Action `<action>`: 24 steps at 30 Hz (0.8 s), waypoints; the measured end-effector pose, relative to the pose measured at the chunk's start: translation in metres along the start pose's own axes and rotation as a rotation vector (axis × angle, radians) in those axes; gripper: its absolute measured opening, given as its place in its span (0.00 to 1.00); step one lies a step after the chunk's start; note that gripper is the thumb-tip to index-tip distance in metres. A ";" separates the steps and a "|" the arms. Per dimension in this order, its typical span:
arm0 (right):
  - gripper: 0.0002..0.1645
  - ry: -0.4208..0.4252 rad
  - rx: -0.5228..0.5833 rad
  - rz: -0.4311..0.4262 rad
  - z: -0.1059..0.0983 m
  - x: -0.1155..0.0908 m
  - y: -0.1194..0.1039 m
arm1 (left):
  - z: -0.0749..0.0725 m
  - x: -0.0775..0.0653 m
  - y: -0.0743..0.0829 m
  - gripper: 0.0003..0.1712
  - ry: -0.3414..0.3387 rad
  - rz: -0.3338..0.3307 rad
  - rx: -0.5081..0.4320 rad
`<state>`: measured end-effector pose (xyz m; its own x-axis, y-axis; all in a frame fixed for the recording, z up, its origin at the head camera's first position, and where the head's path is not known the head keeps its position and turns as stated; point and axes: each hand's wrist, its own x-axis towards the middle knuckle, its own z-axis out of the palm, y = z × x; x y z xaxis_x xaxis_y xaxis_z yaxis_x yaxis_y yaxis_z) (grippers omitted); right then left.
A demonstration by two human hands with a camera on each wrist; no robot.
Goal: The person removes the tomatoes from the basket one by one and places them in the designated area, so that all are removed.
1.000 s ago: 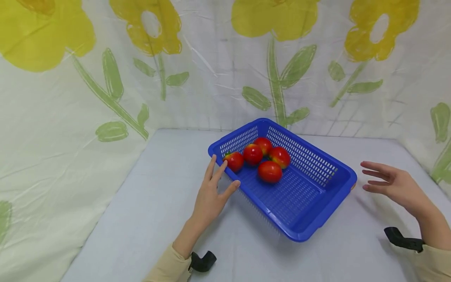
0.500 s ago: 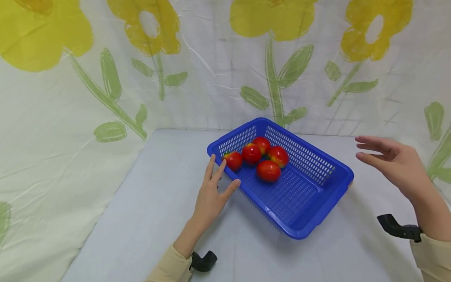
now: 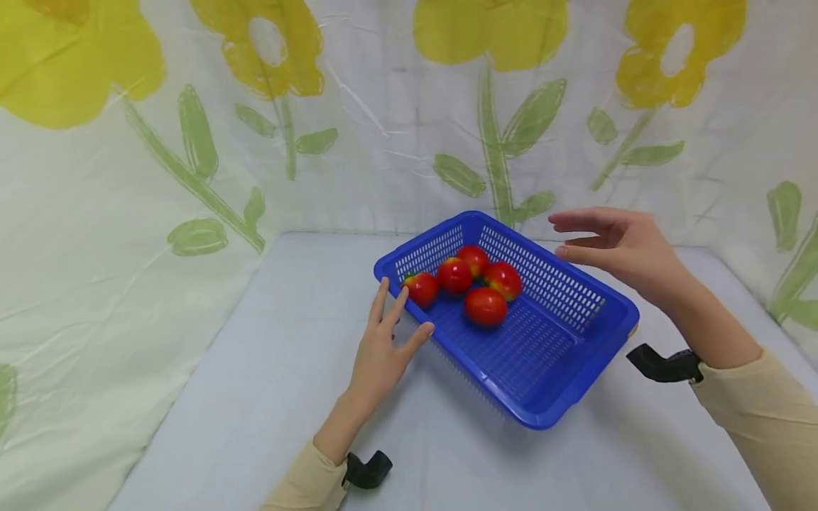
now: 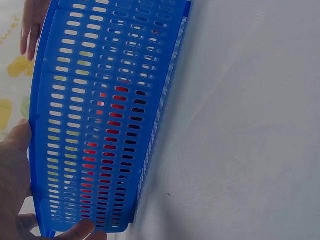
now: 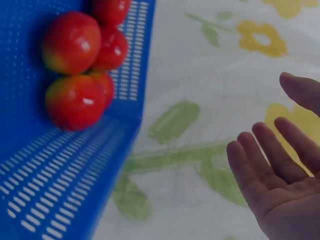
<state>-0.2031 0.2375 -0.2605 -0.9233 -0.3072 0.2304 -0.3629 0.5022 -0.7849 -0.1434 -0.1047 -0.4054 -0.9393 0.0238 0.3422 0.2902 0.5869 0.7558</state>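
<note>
A blue slotted plastic basket (image 3: 537,355) stands at a slant on the table, with several red tomatoes (image 3: 486,306) gathered toward its far left end. My left hand (image 3: 377,355) is at its left side, fingers spread and fairly straight, touching the rim and wall. In the left wrist view the thumb lies near the rim and fingertips (image 4: 82,229) near the wall's lower end. My right hand (image 3: 620,252) hovers around the basket's far right rim, fingers loosely bent, holding nothing. The right wrist view shows the palm (image 5: 295,210) apart from the tomatoes.
The basket rests on a pale cloth-covered table (image 3: 287,341). Behind hangs a white sheet (image 3: 383,142) with painted yellow flowers. A small orange-yellow bit (image 3: 633,330) shows past the basket's right corner. Black camera mounts (image 3: 664,364) sit on both wrists.
My right hand has risen from right of the basket and swung left, over its far rim. The left hand, basket and tomatoes keep their places, apart from a slight shift of view.
</note>
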 end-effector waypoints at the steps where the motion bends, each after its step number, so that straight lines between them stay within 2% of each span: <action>1: 0.30 -0.020 0.006 0.002 0.004 0.005 0.000 | 0.000 0.000 0.000 0.46 0.001 0.007 0.002; 5: 0.28 -0.113 0.046 -0.007 0.018 0.022 0.002 | 0.000 0.001 -0.001 0.45 0.004 0.024 0.009; 9: 0.29 -0.165 0.046 -0.031 0.029 0.035 0.001 | -0.001 0.000 0.000 0.45 0.005 0.019 0.010; 14: 0.29 -0.177 0.022 -0.061 0.041 0.046 0.000 | -0.001 0.000 -0.001 0.45 0.003 0.020 0.013; 19: 0.29 -0.177 0.012 -0.042 0.053 0.058 0.002 | -0.001 0.000 -0.002 0.45 0.000 0.018 0.018; 24: 0.28 -0.218 0.096 -0.021 0.064 0.071 0.012 | -0.001 -0.001 -0.003 0.45 -0.001 0.018 0.014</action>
<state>-0.2646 0.1704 -0.2902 -0.8630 -0.4891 0.1264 -0.3588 0.4174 -0.8349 -0.1435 -0.1072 -0.4070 -0.9340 0.0352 0.3556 0.3049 0.5974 0.7417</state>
